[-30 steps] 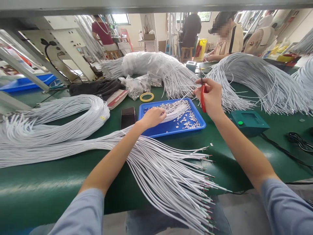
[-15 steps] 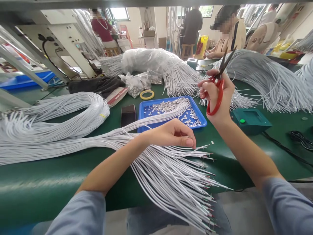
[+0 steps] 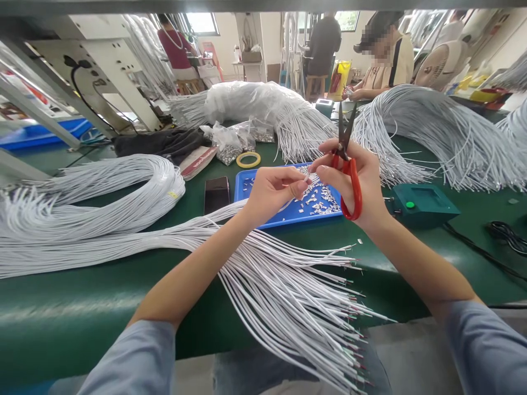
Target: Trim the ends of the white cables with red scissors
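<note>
My left hand (image 3: 275, 192) is closed in a pinch on the end of a white cable above the blue tray (image 3: 284, 221). Small metal connectors (image 3: 321, 197) lie scattered in that tray. Around my right hand (image 3: 362, 178) loop the red handles of a pair of scissors (image 3: 351, 189), blades pointing up and slightly apart. The right thumb and index finger reach to the left fingertips; whether they touch the cable end is hard to make out. Below my left forearm, a fan of white cables (image 3: 288, 285) spreads out, its stripped ends toward the right.
A coiled cable bundle (image 3: 156, 192) lies left, beside a phone (image 3: 217, 195) and a roll of yellow tape (image 3: 248, 159). A green device (image 3: 424, 203) sits right. Behind are large cable bundles (image 3: 444, 120) and bags of metal parts (image 3: 230, 145). A co-worker (image 3: 385, 60) sits across.
My left hand has risen from above the cable fan to the tray, a cable end now visible in it. My right hand with the scissors has moved left and down, close to it.
</note>
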A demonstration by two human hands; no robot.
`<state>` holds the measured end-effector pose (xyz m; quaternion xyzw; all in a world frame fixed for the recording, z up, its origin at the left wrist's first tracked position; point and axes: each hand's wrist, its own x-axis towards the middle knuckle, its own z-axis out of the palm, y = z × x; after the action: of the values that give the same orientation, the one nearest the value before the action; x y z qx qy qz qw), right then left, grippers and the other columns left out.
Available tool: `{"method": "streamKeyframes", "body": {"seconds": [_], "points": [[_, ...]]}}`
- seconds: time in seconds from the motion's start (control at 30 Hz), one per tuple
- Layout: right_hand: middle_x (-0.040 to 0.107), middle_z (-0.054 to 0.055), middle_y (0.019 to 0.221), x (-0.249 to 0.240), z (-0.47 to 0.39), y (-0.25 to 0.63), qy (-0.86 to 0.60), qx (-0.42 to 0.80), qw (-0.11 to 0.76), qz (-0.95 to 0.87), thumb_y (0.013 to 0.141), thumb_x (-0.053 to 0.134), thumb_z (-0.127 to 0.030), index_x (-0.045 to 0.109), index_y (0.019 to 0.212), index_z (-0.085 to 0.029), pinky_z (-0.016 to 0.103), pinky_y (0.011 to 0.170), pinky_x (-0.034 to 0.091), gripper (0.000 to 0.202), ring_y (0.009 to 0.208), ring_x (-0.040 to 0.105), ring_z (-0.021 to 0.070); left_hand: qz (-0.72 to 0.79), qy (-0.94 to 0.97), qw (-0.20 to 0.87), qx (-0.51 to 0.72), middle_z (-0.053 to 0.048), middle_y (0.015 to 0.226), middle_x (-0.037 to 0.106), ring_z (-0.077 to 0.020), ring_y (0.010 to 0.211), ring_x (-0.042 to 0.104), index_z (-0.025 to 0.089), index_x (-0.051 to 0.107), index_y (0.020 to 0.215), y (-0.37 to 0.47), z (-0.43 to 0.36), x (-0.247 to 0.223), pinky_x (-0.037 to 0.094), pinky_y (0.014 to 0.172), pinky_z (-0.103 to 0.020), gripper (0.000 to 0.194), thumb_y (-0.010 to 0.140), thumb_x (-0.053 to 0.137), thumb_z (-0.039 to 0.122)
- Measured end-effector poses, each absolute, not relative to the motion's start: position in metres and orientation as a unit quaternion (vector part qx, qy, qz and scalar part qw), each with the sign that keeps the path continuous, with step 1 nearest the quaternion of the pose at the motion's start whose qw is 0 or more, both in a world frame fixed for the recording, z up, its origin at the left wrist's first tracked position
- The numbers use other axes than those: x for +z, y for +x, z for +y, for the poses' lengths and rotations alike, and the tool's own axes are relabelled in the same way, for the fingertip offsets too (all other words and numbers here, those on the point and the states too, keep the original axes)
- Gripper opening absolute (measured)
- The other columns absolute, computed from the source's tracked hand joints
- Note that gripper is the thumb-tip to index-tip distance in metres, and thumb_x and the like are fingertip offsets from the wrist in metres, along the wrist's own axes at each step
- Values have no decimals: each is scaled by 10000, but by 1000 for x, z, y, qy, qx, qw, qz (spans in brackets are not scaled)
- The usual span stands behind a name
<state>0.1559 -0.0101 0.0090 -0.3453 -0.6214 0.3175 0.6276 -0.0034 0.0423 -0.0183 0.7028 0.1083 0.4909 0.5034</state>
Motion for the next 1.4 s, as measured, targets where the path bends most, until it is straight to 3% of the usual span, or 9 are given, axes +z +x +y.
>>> {"method": "streamKeyframes", "body": {"seconds": [0.27,0.43,0.73,1.03,1.17,1.4], "points": [[661,-61,663,12,-13,155,-365,355,615,-602,712,750,-359,607,872,-266,313,697,570,234,645,658,123,134,736,394,533,3,599,615,-64,541,476,185,733,713,-2,37,-14,364,471,-196,174,733,777,352],[654,-57,662,10,-11,157,-340,359,607,-623,673,781,-395,598,885,-254,302,669,557,314,664,662,131,123,742,400,524,2,604,590,-63,550,464,185,742,766,-1,32,-14,359,471,-186,135,782,732,319],[669,-47,693,7,-13,155,-341,326,605,-641,727,749,-387,601,900,-267,303,633,562,257,660,663,134,147,715,403,552,3,610,644,-59,548,514,175,746,748,1,25,-14,400,487,-187,119,731,785,286],[666,-56,685,9,-13,156,-324,344,619,-628,704,774,-271,626,887,-257,283,628,560,236,650,666,121,182,716,421,526,-17,578,658,-59,483,470,166,731,689,-1,20,-10,344,448,-207,278,772,729,431],[678,-45,710,9,-15,156,-331,322,617,-637,715,775,-330,616,894,-250,275,600,540,253,672,671,122,179,713,429,525,-13,560,643,-46,447,386,169,738,701,0,18,-9,302,423,-209,306,780,712,463],[673,-28,724,11,-19,155,-372,266,610,-648,721,761,-423,607,895,-258,298,620,534,285,654,651,130,183,712,431,523,-11,576,654,-50,459,425,163,726,705,0,17,-9,323,438,-208,278,789,714,428]]}}
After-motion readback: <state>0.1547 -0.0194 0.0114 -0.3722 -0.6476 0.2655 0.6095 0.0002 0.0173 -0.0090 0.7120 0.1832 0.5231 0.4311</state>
